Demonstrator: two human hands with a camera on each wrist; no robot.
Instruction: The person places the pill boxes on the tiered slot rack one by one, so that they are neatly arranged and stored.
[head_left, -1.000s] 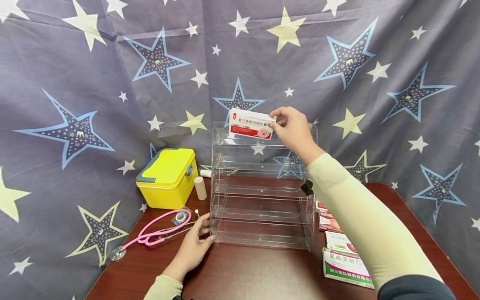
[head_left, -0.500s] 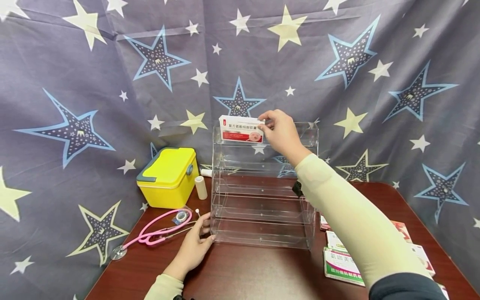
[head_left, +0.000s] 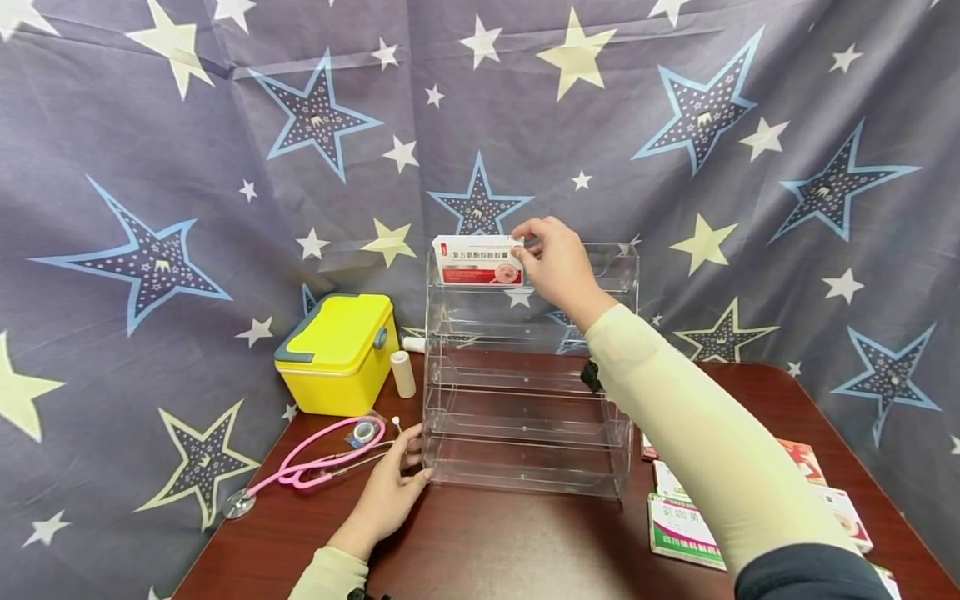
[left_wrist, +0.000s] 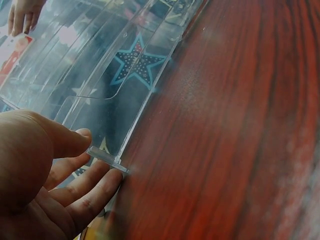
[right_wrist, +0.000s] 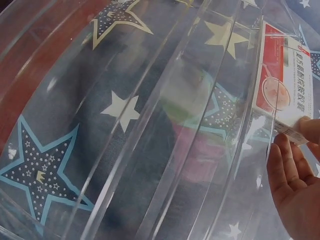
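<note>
A clear acrylic tiered rack (head_left: 525, 450) stands on the dark wooden table (head_left: 510, 550). My right hand (head_left: 527, 246) pinches the right end of a white and red medicine box (head_left: 477, 260), which sits upright at the left of the rack's top tier. The right wrist view shows the same box (right_wrist: 282, 80) behind the clear front lip, with my right hand (right_wrist: 295, 145) at its end. My left hand (head_left: 412, 467) rests with straight fingers against the rack's lower left corner; the left wrist view shows those fingers (left_wrist: 95, 180) touching the rack's base (left_wrist: 107, 160).
A yellow case (head_left: 337, 354), a small white bottle (head_left: 402, 374), a pink stethoscope (head_left: 315, 467) and a packed tape roll (head_left: 363, 432) lie left of the rack. Several flat medicine boxes (head_left: 686, 529) lie right of it. A star-patterned curtain hangs behind.
My right hand has carried the medicine box left and down, from above the rack into the left of its top tier. My left hand has stayed at the rack's corner.
</note>
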